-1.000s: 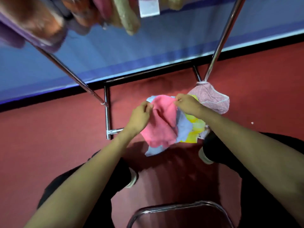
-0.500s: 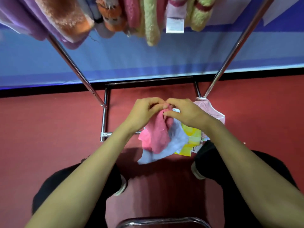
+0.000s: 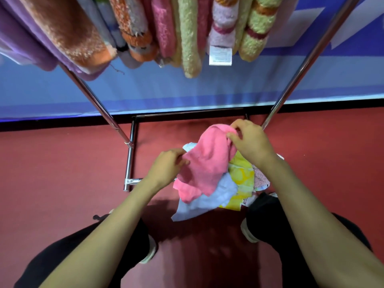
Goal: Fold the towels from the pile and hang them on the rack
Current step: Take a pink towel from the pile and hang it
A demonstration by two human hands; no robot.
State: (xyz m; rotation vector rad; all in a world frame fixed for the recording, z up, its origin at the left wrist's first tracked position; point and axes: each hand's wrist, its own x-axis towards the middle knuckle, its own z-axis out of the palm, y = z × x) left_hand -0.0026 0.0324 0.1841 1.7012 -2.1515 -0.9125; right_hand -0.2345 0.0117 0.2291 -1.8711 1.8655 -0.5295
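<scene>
A pink towel (image 3: pixel 204 161) hangs between my hands above the pile on the red floor. My left hand (image 3: pixel 166 168) pinches its left edge. My right hand (image 3: pixel 250 142) grips its upper right corner, higher and farther away. Under it lie a light blue towel (image 3: pixel 209 199), a yellow towel (image 3: pixel 242 179) and a speckled pink towel (image 3: pixel 260 178). The chrome rack (image 3: pixel 129 161) stands ahead, its slanted poles rising left and right. Several folded towels (image 3: pixel 187 36) hang from its top bar, out of frame.
A blue wall (image 3: pixel 187 90) with a black skirting runs behind the rack. My legs in black trousers and my shoes (image 3: pixel 249 231) stand either side of the pile. Red floor (image 3: pixel 62 173) spreads left and right.
My hands, which met at the towel's top, have moved apart: the left dropped down and left, the right went right. The pink towel is spread wider. The view has tilted up to more hung towels.
</scene>
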